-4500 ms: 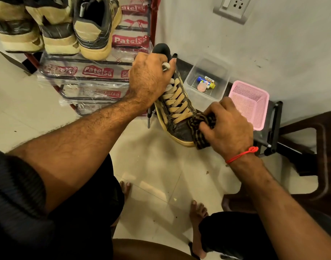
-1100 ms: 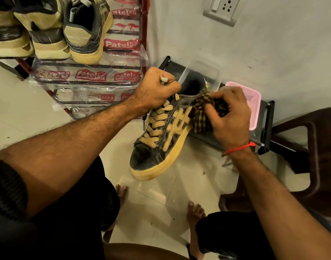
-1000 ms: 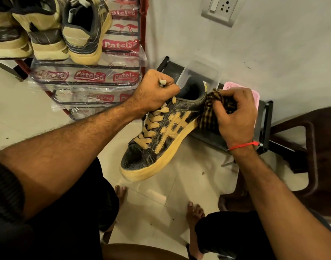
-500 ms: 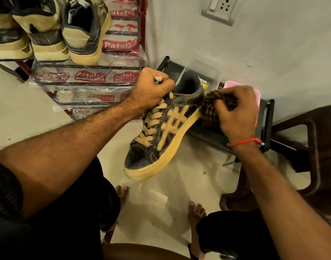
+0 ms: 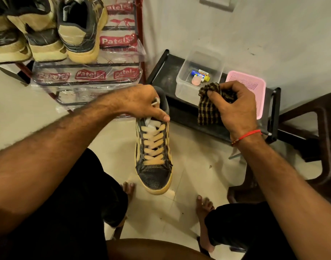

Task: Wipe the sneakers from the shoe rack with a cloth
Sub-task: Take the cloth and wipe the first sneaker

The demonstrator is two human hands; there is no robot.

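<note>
Two hands busy — left hand [image 5: 140,102] grips sneaker [image 5: 153,154], right hand [image 5: 234,106] cloth [image 5: 207,111].

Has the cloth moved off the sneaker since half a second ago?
Yes. The cloth, gripped by the right hand, has come off the sneaker and now sits right of it, before the clear box.

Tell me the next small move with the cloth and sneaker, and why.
Probably bring the cloth in the right hand back onto the sneaker. The left hand holds the sneaker by its collar, toe toward the person, and the cloth hangs to its right, touching nothing.
</note>
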